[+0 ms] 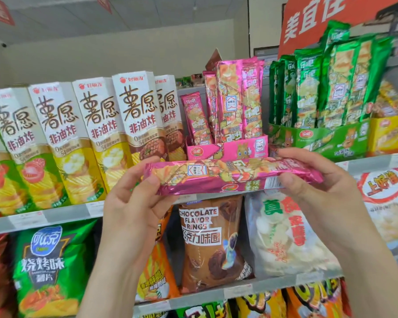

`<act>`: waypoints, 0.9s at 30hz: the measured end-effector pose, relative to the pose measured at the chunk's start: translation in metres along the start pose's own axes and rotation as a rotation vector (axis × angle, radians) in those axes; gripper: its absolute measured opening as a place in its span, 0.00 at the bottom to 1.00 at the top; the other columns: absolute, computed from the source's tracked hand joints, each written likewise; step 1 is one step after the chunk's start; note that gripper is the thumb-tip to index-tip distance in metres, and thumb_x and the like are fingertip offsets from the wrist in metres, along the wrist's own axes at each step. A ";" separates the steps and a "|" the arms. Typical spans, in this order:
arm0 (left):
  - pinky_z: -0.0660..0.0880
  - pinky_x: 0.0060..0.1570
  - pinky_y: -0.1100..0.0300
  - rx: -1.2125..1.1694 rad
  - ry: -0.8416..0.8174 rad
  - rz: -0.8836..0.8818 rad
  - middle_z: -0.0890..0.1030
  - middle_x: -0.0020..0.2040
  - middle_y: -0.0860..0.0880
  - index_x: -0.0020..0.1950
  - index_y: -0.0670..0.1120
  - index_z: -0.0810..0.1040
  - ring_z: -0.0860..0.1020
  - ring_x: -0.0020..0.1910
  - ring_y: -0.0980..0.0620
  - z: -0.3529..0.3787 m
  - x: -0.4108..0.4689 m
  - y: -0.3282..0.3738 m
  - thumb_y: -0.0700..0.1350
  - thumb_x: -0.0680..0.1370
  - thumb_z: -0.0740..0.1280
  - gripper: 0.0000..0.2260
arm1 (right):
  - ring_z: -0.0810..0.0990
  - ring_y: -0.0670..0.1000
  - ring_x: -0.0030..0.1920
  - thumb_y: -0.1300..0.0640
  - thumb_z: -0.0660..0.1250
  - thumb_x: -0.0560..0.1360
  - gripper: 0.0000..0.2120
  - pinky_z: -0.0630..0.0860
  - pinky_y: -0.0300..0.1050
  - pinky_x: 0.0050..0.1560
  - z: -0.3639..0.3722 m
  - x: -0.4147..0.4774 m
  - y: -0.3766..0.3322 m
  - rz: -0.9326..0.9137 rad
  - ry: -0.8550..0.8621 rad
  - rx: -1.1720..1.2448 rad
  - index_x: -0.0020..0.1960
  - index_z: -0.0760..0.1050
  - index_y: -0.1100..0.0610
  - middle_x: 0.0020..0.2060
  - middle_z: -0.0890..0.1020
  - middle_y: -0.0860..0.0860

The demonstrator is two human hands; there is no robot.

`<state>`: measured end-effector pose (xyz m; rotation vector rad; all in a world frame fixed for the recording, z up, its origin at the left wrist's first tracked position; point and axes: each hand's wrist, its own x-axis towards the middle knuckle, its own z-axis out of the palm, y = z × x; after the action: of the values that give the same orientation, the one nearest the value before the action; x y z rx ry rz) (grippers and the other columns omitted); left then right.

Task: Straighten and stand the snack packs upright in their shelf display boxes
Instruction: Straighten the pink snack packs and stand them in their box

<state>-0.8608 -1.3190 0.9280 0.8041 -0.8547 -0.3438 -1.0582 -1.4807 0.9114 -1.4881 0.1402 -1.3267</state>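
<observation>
Shop shelves (55, 215) carry snack boxes; both hands, left hand (133, 203) and right hand (317, 187), grip a pink pack (232, 175) by its ends, lying sideways before the pink display box (228, 149). Best to turn it upright and slot it into that box's open front gap beside the standing packs (230, 104).

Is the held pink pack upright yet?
No. The pink pack lies level, left hand and right hand gripping its ends, outside its display box.

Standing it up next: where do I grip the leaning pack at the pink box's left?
Pinch the leaning pack by its free top end, probably from the front-left: its base sits in the pink box and taller packs crowd its right.
</observation>
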 end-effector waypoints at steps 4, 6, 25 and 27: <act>0.81 0.41 0.59 0.036 -0.077 0.017 0.86 0.44 0.45 0.51 0.46 0.83 0.84 0.44 0.49 -0.005 -0.001 -0.002 0.46 0.63 0.80 0.18 | 0.82 0.47 0.47 0.43 0.80 0.62 0.33 0.80 0.44 0.52 0.005 0.008 -0.005 0.010 0.012 0.138 0.66 0.75 0.46 0.46 0.82 0.45; 0.81 0.45 0.55 0.136 -0.104 0.037 0.85 0.44 0.47 0.49 0.50 0.85 0.84 0.45 0.48 -0.011 -0.002 -0.003 0.46 0.58 0.79 0.20 | 0.82 0.49 0.49 0.49 0.77 0.67 0.31 0.80 0.46 0.53 0.007 0.010 -0.006 0.006 0.023 0.223 0.68 0.73 0.48 0.47 0.83 0.48; 0.76 0.41 0.51 0.654 -0.590 -0.256 0.82 0.39 0.48 0.41 0.49 0.71 0.77 0.38 0.52 0.014 -0.032 -0.013 0.44 0.70 0.77 0.14 | 0.83 0.47 0.44 0.51 0.67 0.75 0.15 0.79 0.45 0.40 0.038 0.013 -0.006 -0.044 0.072 0.273 0.60 0.78 0.42 0.48 0.84 0.47; 0.78 0.45 0.50 0.695 -0.640 -0.257 0.83 0.41 0.48 0.42 0.50 0.72 0.79 0.41 0.52 0.019 -0.031 -0.011 0.46 0.72 0.76 0.12 | 0.83 0.52 0.52 0.49 0.72 0.73 0.28 0.80 0.52 0.49 0.035 0.012 -0.005 -0.011 -0.024 0.188 0.69 0.68 0.38 0.54 0.84 0.49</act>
<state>-0.8947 -1.3179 0.9103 1.4973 -1.5133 -0.5566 -1.0297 -1.4659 0.9300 -1.3462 -0.0084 -1.2933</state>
